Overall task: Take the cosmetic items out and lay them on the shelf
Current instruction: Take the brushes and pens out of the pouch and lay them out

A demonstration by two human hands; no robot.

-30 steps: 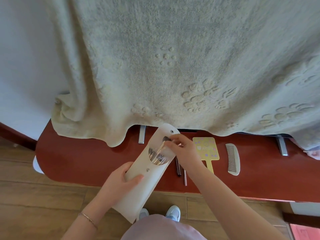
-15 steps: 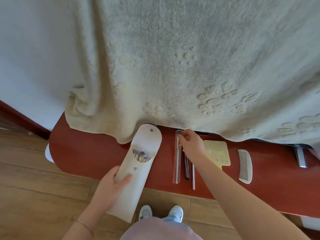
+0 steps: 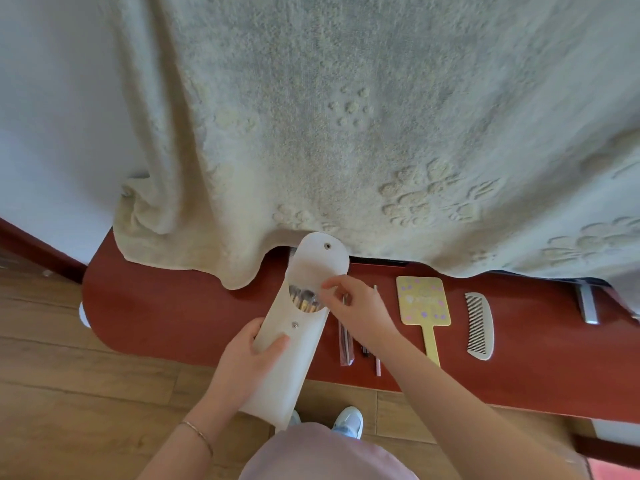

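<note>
My left hand (image 3: pixel 249 355) grips the lower half of a long white snap pouch (image 3: pixel 298 341), which tilts up over the red shelf (image 3: pixel 166 313). Its flap is open and several makeup brushes (image 3: pixel 304 301) show in the mouth. My right hand (image 3: pixel 356 306) hovers at that mouth with index finger and thumb slightly apart, and I see nothing between them. On the shelf to the right lie a clear packet (image 3: pixel 346 344), thin pencils (image 3: pixel 365 351), a yellow hand mirror (image 3: pixel 423 301) and a white comb (image 3: pixel 479 325).
A thick cream towel (image 3: pixel 346 133) hangs from above and drapes onto the back of the shelf. A metal bracket (image 3: pixel 588 306) stands at the shelf's far right. Wooden floor (image 3: pixel 86 393) lies below the front edge, with my shoes (image 3: pixel 348 420) close to it.
My right hand left the clear packet lying on the shelf and came back left to the pouch mouth. The left hand still holds the pouch, which now tilts a little further right.
</note>
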